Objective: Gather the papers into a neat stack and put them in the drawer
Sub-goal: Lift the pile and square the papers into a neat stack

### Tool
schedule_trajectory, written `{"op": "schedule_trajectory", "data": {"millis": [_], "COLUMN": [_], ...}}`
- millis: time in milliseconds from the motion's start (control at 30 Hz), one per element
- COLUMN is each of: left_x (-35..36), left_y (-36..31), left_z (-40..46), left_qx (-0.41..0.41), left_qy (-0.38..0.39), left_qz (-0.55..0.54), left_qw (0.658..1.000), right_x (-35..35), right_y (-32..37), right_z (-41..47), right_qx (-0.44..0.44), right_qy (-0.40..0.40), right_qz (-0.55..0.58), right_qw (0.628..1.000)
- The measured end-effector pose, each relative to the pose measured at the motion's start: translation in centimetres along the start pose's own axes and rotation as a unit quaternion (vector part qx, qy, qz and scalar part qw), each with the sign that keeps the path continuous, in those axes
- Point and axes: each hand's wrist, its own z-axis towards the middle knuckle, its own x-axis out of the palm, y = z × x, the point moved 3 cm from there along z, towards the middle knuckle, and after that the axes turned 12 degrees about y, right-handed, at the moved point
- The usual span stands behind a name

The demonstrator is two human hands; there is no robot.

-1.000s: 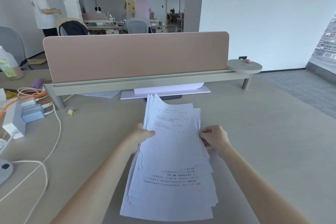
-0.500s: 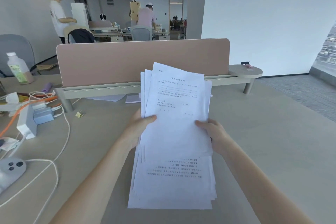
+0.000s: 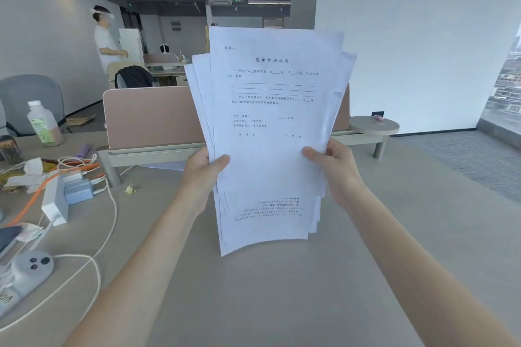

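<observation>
The left hand (image 3: 203, 175) and right hand (image 3: 337, 170) pinch the papers (image 3: 270, 135) upright above the desk (image 3: 253, 290). Sheet edges fan unevenly toward twelve o'clock.

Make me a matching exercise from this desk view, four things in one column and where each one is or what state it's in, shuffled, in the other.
Things:
1. papers
2. bottle
3. binder clip
4. orange cable

Places or states:
A. lying on the desk near the divider's leg
B. standing upright at the far left
C. held upright between the left hand and right hand, edges uneven
D. running across the clutter on the left

Pairs: 1-C, 2-B, 3-A, 4-D
</observation>
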Motion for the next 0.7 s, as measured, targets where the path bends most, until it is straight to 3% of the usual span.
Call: {"op": "schedule_trajectory", "data": {"millis": [200, 700], "left_x": [0.9, 0.7], "left_y": [-0.9, 1.9], "left_z": [-1.1, -1.3], "left_qx": [0.032, -0.011], "left_qy": [-0.027, -0.028], "left_qz": [0.008, 0.007], "left_qw": [0.999, 1.0], "right_x": [0.6, 1.3], "right_y": [0.4, -1.8], "right_z": [-0.2, -0.9], "right_qx": [-0.008, -0.002], "right_qy": [-0.013, 0.035], "right_qz": [-0.021, -0.017], "right_qw": [1.0, 0.999]}}
